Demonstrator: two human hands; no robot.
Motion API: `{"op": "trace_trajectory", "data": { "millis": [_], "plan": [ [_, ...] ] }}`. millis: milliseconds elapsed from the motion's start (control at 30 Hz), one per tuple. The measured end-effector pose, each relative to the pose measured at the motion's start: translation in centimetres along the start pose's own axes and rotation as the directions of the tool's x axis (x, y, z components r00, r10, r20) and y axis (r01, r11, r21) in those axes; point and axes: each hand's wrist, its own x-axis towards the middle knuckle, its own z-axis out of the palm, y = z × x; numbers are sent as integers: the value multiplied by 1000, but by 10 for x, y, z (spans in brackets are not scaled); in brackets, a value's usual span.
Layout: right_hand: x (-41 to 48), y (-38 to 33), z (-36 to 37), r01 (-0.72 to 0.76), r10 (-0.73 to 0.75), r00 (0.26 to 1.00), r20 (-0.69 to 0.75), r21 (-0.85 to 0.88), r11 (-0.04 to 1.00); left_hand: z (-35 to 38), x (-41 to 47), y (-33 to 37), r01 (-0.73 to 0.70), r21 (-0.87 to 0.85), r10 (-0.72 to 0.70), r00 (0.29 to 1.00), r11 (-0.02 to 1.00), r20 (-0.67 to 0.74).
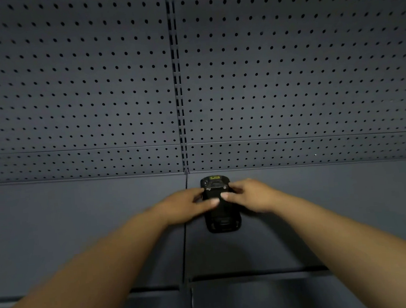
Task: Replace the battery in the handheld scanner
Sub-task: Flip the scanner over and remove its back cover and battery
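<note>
We've got open shelf [80,226] either side of the scanner [222,222]; the pegboard wall [288,72] blocks just behind it.

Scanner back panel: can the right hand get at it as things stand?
Probably yes. The scanner lies flat on the shelf, and the right hand is already on its right side, thumb over the middle. The left hand holds the opposite side, not covering the middle. Blur hides any latch.

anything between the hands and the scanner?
Nothing visible. Left hand and right hand are already on the scanner, one on each side, with both thumbs across its top face. It lies on the shelf.
</note>
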Motion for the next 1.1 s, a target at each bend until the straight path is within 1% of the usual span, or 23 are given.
{"op": "trace_trajectory", "data": {
  "millis": [67,133,233,367,533,667,733,867,1033,1100],
  "plan": [
    [-11,5,2,19,-23,996,84,42,999,-6,5,-1,6,76,-2,999,997,-54],
    [-21,7,5,35,-41,990,133,48,998,-10,11,-1,-6,216,24,996,976,-81],
    [-28,9,11,63,-72,986,151,67,996,-16,20,3,-57,400,84,995,915,-51],
    [-29,11,19,38,-37,991,128,-10,999,-23,28,6,-73,563,108,994,823,-30],
    [-30,10,19,14,-12,991,134,-20,1000,-24,34,12,-76,769,145,989,635,-22],
    [-30,9,18,16,-12,991,135,-25,1000,-24,34,12,-113,861,189,982,496,20],
    [-30,9,18,17,-15,991,133,-18,1000,-24,34,12,-128,884,197,980,450,42],
    [-30,9,18,27,-25,992,125,-18,999,-24,38,12,-154,887,206,976,435,69],
    [-31,9,18,28,-25,991,129,-24,999,-22,39,11,-139,870,208,977,474,43],
    [-30,10,18,28,-24,991,130,-27,999,-20,39,13,-101,856,176,984,508,12]
  ]
}}
